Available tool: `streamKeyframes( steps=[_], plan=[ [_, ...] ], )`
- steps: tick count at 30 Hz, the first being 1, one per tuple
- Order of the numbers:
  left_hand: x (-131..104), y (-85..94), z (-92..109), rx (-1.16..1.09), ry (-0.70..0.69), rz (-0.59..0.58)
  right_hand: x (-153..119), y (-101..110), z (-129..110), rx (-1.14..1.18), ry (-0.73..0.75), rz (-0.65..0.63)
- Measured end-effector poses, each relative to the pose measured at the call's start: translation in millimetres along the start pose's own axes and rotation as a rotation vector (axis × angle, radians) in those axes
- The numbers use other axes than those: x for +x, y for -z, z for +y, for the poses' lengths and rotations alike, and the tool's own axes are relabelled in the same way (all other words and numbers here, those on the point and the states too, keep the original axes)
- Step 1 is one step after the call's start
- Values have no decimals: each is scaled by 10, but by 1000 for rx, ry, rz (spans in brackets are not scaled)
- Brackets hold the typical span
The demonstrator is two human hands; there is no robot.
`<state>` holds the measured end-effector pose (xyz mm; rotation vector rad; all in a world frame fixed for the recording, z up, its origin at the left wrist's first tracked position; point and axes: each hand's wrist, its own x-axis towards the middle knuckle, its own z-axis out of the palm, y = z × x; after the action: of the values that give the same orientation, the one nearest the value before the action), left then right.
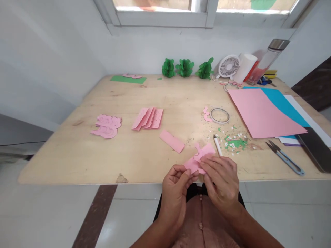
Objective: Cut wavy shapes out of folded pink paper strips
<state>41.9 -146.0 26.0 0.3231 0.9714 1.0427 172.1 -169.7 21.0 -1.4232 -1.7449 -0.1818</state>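
Two hands at one pink paper point(190, 165), above the near edge of the bench point(144, 168). Probably best to keep the lower layer steady with the left hand point(176, 189), and to work gently with the right hand point(223, 182), without creasing the narrow cut part point(198, 148). Left fingers point(184, 178) pinched narrow on the left end; right fingers point(213, 167) close together over the right part, paper held between fingers and thumb, contact partly hidden. Farther left, a separate pink strip point(172, 141); beyond, pleated pink paper point(148, 119).
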Motion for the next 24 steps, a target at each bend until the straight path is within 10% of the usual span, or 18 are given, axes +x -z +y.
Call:
streamKeyframes(
  steps=[24],
  plan=[
    [-105, 15, -136, -41, 103, -95, -231, -109, -94, 22, -22, -120]
  ],
)
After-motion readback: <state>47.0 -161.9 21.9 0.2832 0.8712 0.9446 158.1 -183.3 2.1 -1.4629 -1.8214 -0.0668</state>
